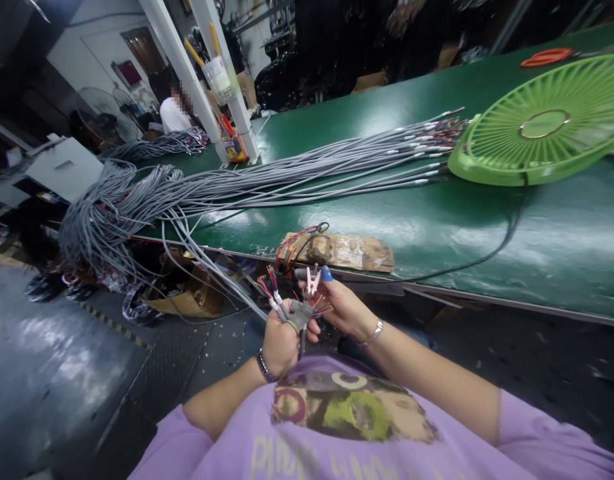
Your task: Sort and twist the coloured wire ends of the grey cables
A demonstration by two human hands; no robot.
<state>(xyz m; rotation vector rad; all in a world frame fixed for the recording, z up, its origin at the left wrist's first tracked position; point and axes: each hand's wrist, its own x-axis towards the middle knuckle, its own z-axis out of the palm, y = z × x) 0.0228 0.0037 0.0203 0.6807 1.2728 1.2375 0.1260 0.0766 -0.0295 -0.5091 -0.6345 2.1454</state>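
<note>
My left hand (281,340) is closed around the ends of a few grey cables (279,308), whose coloured inner wires fan out above my fingers. My right hand (344,308) is just to the right, pinching a small pink clip (313,280) against those wire tips; a blue cap covers one fingertip. Both hands hover in front of the green table's (437,227) near edge, above my purple shirt.
A large bundle of grey cables (267,180) lies across the table and spills off its left end toward the floor. A green fan grille (541,127) rests at the right. A taped brown block with red wires (341,251) sits by the edge. Another person sits far left.
</note>
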